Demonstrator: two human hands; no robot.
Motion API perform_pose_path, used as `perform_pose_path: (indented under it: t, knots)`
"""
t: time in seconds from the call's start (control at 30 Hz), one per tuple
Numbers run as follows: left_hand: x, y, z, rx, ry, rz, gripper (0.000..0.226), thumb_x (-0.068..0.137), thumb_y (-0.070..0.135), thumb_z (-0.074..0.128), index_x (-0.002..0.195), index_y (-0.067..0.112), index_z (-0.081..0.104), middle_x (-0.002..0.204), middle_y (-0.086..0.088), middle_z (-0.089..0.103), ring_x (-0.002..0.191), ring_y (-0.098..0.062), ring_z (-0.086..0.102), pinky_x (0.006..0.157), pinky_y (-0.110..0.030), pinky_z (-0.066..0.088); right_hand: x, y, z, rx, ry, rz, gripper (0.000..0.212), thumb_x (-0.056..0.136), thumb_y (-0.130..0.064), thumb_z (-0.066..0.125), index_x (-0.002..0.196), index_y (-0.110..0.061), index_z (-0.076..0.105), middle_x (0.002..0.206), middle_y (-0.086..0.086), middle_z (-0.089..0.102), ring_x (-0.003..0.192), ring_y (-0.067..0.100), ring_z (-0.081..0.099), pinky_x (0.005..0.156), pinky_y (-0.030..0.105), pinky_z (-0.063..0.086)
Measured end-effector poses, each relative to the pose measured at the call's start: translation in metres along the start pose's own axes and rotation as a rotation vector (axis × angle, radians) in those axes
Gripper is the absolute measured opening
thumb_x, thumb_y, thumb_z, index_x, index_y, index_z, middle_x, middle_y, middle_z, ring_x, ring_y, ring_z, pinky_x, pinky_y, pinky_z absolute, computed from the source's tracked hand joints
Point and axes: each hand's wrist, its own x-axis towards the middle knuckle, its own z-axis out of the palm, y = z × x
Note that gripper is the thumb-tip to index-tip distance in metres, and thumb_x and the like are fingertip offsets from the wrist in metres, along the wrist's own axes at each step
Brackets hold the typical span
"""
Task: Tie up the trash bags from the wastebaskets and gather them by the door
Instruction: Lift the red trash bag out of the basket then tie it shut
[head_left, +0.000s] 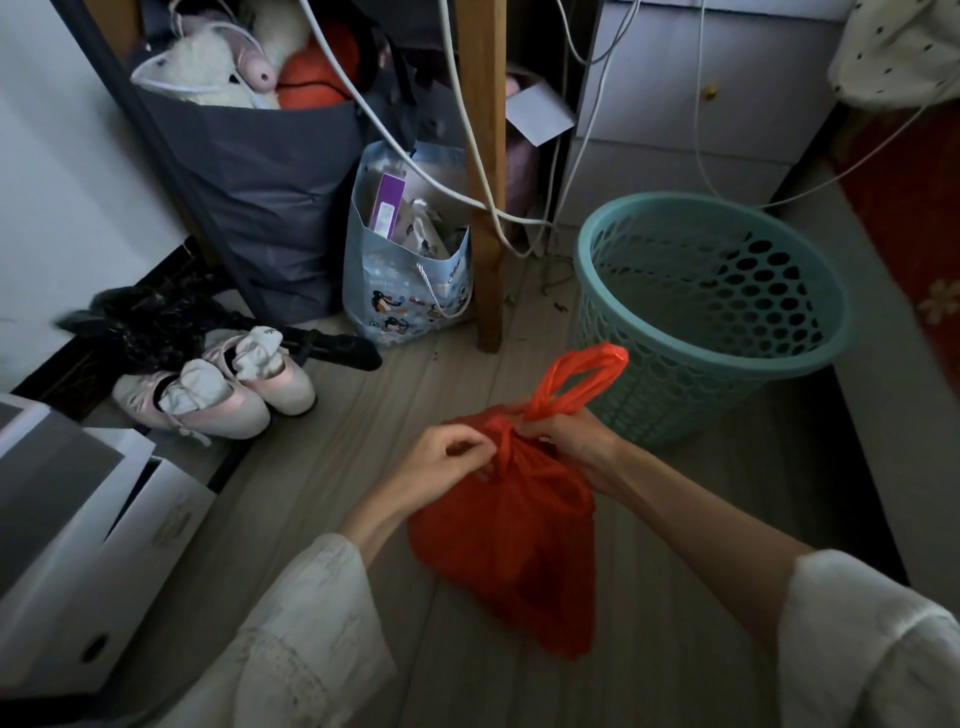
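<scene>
A full red plastic trash bag (511, 540) hangs over the wooden floor in the lower middle of the head view. My left hand (441, 465) pinches the gathered plastic at the left of its neck. My right hand (571, 436) grips the neck on the right, where one red handle loop (584, 376) sticks up. Just behind the bag, to the right, stands a teal perforated wastebasket (711, 312) with no liner in it.
A wooden furniture leg (485, 171) with white cables stands behind the bag. Left of it are a patterned blue gift bag (410, 291), a grey fabric hamper (265, 192), pink shoes (218, 389) and a black umbrella (171, 325). White boxes (83, 540) sit at lower left.
</scene>
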Motion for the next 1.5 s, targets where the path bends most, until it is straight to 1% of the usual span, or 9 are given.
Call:
perform_pose_path:
  t: [0.1,0.23,0.43,0.63,0.8,1.03,1.23,1.4,1.5]
  knots:
    - [0.003,0.0,0.002,-0.105,0.076,-0.058,0.013,0.084,0.003,0.058,0.091,0.008,0.049,0.065,-0.008,0.058,0.039,0.003,0.056,0.043,-0.007,0.04,-0.005,0.001,0.001,-0.015,-0.042,-0.042,0.026,0.077,0.017,0.048,0.093,0.004,0.063,0.083,0.011,0.064,0.074,0.019,0.061,0.069,0.022,0.051]
    - [0.008,-0.006,0.005,-0.023,0.117,-0.026,0.031,0.08,0.001,0.063,0.11,0.001,0.059,0.084,-0.006,0.062,0.054,0.016,0.055,0.06,-0.002,0.042,-0.008,0.002,0.001,-0.004,-0.069,-0.058,0.032,0.075,0.021,0.05,0.069,-0.008,0.062,0.059,-0.002,0.066,0.056,0.008,0.061,0.059,0.015,0.053]
    - [0.006,-0.001,0.001,-0.067,0.227,-0.023,0.015,0.078,0.006,0.067,0.073,0.018,0.059,0.075,0.006,0.06,0.065,0.004,0.057,0.067,-0.01,0.042,-0.011,-0.002,0.001,0.019,-0.044,-0.085,0.021,0.076,0.014,0.06,0.077,-0.007,0.064,0.07,0.003,0.065,0.057,0.005,0.064,0.056,0.014,0.053]
    - [0.008,0.005,-0.006,0.044,0.213,0.104,0.016,0.078,-0.003,0.064,0.094,0.002,0.064,0.079,0.007,0.06,0.065,0.018,0.055,0.067,0.0,0.04,-0.015,-0.007,-0.001,-0.003,-0.001,-0.038,0.005,0.081,-0.004,0.065,0.084,-0.007,0.064,0.075,0.004,0.064,0.058,0.006,0.061,0.047,0.013,0.048]
    - [0.004,0.004,-0.009,0.21,0.235,0.112,0.008,0.08,0.004,0.063,0.084,0.002,0.07,0.068,0.008,0.061,0.059,0.016,0.055,0.06,0.0,0.039,-0.013,-0.012,-0.004,-0.092,0.099,-0.016,0.016,0.079,-0.005,0.067,0.095,-0.003,0.065,0.074,0.003,0.063,0.061,0.008,0.058,0.041,0.01,0.045]
    - [0.001,-0.019,-0.022,0.256,0.28,-0.03,0.007,0.08,0.004,0.063,0.077,0.01,0.067,0.071,0.001,0.061,0.067,-0.009,0.055,0.062,-0.015,0.04,-0.005,-0.005,-0.022,-0.397,0.273,0.069,0.02,0.077,-0.014,0.071,0.065,-0.021,0.056,0.073,0.002,0.06,0.059,0.007,0.051,0.044,0.019,0.034]
    - [-0.005,-0.033,-0.028,0.239,0.234,-0.081,0.032,0.08,0.0,0.062,0.063,0.027,0.056,0.066,0.006,0.058,0.065,-0.009,0.053,0.07,-0.027,0.042,-0.005,-0.003,-0.021,-0.495,0.262,0.084,0.024,0.077,-0.013,0.071,0.06,-0.018,0.055,0.059,0.002,0.056,0.051,0.011,0.05,0.046,0.021,0.039]
    - [-0.002,-0.026,-0.029,0.28,0.167,-0.058,0.016,0.079,0.002,0.063,0.086,0.016,0.06,0.086,-0.005,0.061,0.072,-0.014,0.055,0.072,-0.027,0.043,0.001,-0.007,-0.012,-0.462,0.164,0.045,0.015,0.08,-0.013,0.068,0.067,-0.008,0.062,0.045,-0.003,0.06,0.038,0.006,0.052,0.047,0.02,0.044]
    - [-0.007,-0.022,-0.028,0.403,0.044,-0.056,0.024,0.078,0.004,0.064,0.102,0.009,0.061,0.101,-0.007,0.063,0.093,-0.02,0.059,0.083,-0.027,0.043,-0.002,-0.01,-0.004,-0.508,0.122,0.039,0.014,0.078,-0.014,0.071,0.083,-0.002,0.067,0.069,0.008,0.064,0.064,0.017,0.058,0.059,0.024,0.048]
